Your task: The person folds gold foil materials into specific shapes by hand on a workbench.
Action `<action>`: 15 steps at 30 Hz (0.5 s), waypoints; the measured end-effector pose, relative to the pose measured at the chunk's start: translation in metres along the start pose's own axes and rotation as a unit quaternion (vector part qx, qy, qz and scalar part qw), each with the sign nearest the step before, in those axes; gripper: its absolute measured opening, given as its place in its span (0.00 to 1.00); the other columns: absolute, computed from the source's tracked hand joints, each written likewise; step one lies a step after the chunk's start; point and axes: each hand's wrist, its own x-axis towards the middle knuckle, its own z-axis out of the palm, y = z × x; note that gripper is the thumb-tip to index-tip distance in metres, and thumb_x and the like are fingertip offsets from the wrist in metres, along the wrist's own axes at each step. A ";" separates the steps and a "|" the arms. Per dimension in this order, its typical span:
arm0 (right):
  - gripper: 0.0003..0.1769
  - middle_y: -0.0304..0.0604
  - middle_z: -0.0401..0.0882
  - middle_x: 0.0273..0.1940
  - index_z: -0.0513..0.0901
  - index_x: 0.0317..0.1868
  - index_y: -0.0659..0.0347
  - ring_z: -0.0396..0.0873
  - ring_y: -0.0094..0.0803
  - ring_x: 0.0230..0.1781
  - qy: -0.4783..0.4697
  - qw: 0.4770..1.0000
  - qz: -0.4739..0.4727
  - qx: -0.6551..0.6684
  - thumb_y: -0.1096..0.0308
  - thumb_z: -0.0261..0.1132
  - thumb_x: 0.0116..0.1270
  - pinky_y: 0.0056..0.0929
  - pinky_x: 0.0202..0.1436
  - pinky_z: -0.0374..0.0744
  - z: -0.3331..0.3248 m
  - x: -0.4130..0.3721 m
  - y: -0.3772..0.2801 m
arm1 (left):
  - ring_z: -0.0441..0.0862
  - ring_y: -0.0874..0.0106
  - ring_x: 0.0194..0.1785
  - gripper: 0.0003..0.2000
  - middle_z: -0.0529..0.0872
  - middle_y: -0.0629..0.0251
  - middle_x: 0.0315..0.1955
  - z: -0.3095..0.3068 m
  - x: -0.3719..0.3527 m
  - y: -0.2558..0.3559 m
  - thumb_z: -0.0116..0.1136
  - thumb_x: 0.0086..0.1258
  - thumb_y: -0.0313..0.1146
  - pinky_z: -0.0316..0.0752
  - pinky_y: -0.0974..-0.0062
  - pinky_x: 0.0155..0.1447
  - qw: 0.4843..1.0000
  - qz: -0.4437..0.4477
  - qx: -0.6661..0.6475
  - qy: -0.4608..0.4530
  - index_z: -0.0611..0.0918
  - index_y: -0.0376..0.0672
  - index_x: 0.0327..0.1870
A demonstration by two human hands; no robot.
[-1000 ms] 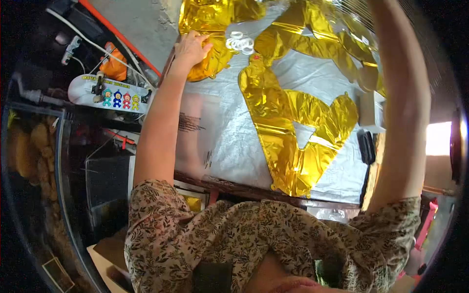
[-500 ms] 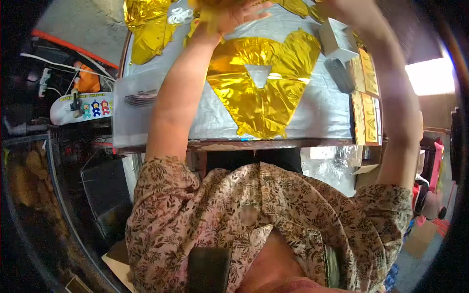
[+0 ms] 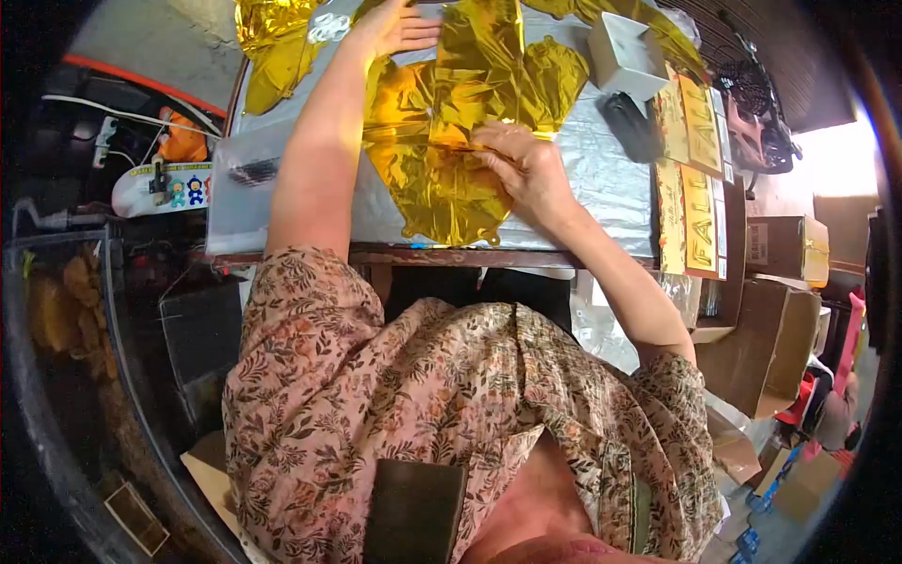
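Note:
A flat gold foil balloon (image 3: 451, 202) lies on the silvery cloth in front of me, with small tabs along its near edge. A strip of gold foil (image 3: 477, 56) stretches down over its middle from the far side. My right hand (image 3: 531, 174) is closed on the strip's near end, thumb and fingers together on the foil. My left hand (image 3: 395, 28) lies at the far left of the strip, fingers stretched out flat toward it and holding nothing.
More gold foil (image 3: 277, 66) and a white string bundle (image 3: 329, 28) lie at the far left. A clear plastic bag (image 3: 242, 207) sits at the left edge. On the right are a white box (image 3: 628, 58), a dark case (image 3: 628, 127) and yellow printed packs (image 3: 697, 216).
My right hand has come down from the far right to the balloon's middle. Foil now covers the triangular hole that showed before. My left hand has shifted slightly left.

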 end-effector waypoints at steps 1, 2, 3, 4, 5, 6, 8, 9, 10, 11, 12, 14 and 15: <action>0.14 0.54 0.89 0.54 0.88 0.53 0.66 0.84 0.47 0.64 -0.009 0.999 0.025 0.021 0.79 0.70 0.68 0.37 0.68 0.79 0.002 -0.001 0.003 | 0.81 0.51 0.68 0.44 0.82 0.44 0.63 0.001 -0.009 -0.003 0.62 0.71 0.67 0.80 0.53 0.69 0.997 0.018 0.068 0.011 0.75 0.30 0.69; 0.13 0.54 0.89 0.55 0.88 0.53 0.67 0.84 0.45 0.64 -0.020 0.998 0.051 0.041 0.78 0.69 0.69 0.36 0.68 0.79 0.004 -0.001 0.005 | 0.90 0.57 0.50 0.32 0.89 0.46 0.49 -0.023 0.018 -0.016 0.70 0.72 0.55 0.87 0.61 0.50 0.995 0.034 0.082 -0.051 0.81 0.30 0.58; 0.13 0.54 0.89 0.55 0.88 0.53 0.67 0.84 0.45 0.64 -0.025 0.997 0.051 0.043 0.78 0.69 0.69 0.36 0.68 0.79 0.006 -0.001 0.008 | 0.90 0.57 0.50 0.32 0.89 0.46 0.49 -0.031 0.020 -0.016 0.70 0.72 0.55 0.87 0.61 0.50 0.995 0.032 0.078 -0.047 0.81 0.30 0.58; 0.13 0.53 0.89 0.56 0.88 0.54 0.67 0.84 0.44 0.64 -0.024 0.996 0.050 0.071 0.77 0.69 0.71 0.35 0.68 0.79 0.007 0.000 0.011 | 0.87 0.62 0.38 0.26 0.88 0.51 0.37 -0.038 0.022 -0.017 0.69 0.74 0.53 0.83 0.64 0.40 0.987 0.010 0.088 -0.134 0.83 0.31 0.49; 0.12 0.52 0.89 0.56 0.88 0.54 0.67 0.84 0.42 0.64 -0.021 0.994 0.048 0.099 0.76 0.68 0.72 0.35 0.68 0.79 0.007 -0.001 0.012 | 0.84 0.67 0.25 0.23 0.87 0.55 0.26 -0.043 0.023 -0.019 0.68 0.75 0.50 0.79 0.68 0.30 0.970 -0.011 0.097 -0.221 0.85 0.32 0.39; 0.12 0.50 0.90 0.55 0.88 0.54 0.66 0.83 0.37 0.65 -0.023 0.992 0.053 0.115 0.74 0.67 0.73 0.32 0.68 0.78 0.002 0.001 0.007 | 0.69 0.73 0.14 0.24 0.75 0.65 0.12 -0.005 -0.028 -0.018 0.66 0.77 0.49 0.63 0.70 0.21 0.967 0.101 0.147 -0.183 0.81 0.37 0.25; 0.12 0.48 0.91 0.52 0.89 0.55 0.65 0.86 0.33 0.59 0.030 0.993 0.084 0.082 0.72 0.67 0.74 0.31 0.64 0.80 -0.015 0.017 -0.007 | 0.70 0.73 0.14 0.24 0.75 0.65 0.12 0.012 -0.034 -0.018 0.65 0.78 0.49 0.64 0.70 0.22 0.972 0.116 0.194 -0.066 0.81 0.38 0.24; 0.13 0.43 0.92 0.50 0.90 0.56 0.62 0.88 0.28 0.51 0.050 0.995 0.064 0.053 0.73 0.67 0.74 0.28 0.59 0.81 -0.034 0.031 0.001 | 0.71 0.72 0.15 0.24 0.75 0.64 0.12 0.016 -0.034 -0.018 0.63 0.78 0.49 0.64 0.71 0.22 0.962 0.125 0.237 0.054 0.81 0.38 0.24; 0.13 0.42 0.92 0.49 0.90 0.55 0.62 0.87 0.26 0.48 0.084 0.991 0.100 0.026 0.73 0.67 0.74 0.27 0.57 0.81 -0.052 0.048 -0.008 | 0.75 0.69 0.16 0.28 0.79 0.63 0.14 0.004 -0.007 -0.019 0.58 0.80 0.56 0.68 0.70 0.24 0.975 0.087 0.205 0.006 0.83 0.39 0.25; 0.13 0.40 0.92 0.49 0.90 0.55 0.62 0.87 0.25 0.44 0.120 0.983 0.136 0.000 0.73 0.67 0.74 0.25 0.55 0.81 -0.070 0.064 -0.019 | 0.75 0.69 0.16 0.28 0.79 0.63 0.14 0.005 -0.007 -0.021 0.58 0.80 0.56 0.68 0.70 0.24 0.974 0.086 0.207 0.000 0.83 0.39 0.25; 0.12 0.39 0.92 0.48 0.90 0.54 0.63 0.87 0.24 0.44 0.126 0.986 0.105 -0.038 0.74 0.67 0.74 0.24 0.55 0.81 -0.085 0.078 -0.017 | 0.79 0.68 0.20 0.30 0.84 0.61 0.21 0.006 -0.008 -0.021 0.54 0.80 0.59 0.71 0.69 0.26 0.954 0.077 0.283 0.057 0.85 0.39 0.29; 0.09 0.37 0.91 0.43 0.90 0.49 0.64 0.84 0.21 0.39 0.138 0.984 0.100 0.045 0.70 0.69 0.74 0.22 0.46 0.80 -0.105 0.096 -0.032 | 0.87 0.65 0.33 0.36 0.91 0.57 0.46 -0.002 -0.078 -0.017 0.44 0.80 0.68 0.81 0.64 0.35 0.915 0.299 0.242 -0.124 0.89 0.39 0.44; 0.09 0.35 0.90 0.38 0.90 0.45 0.63 0.82 0.18 0.34 0.142 0.968 0.126 0.166 0.66 0.71 0.74 0.21 0.37 0.79 -0.107 0.102 -0.045 | 0.87 0.65 0.33 0.36 0.91 0.57 0.46 -0.002 -0.078 -0.014 0.44 0.80 0.68 0.81 0.64 0.35 0.913 0.303 0.241 -0.125 0.89 0.39 0.44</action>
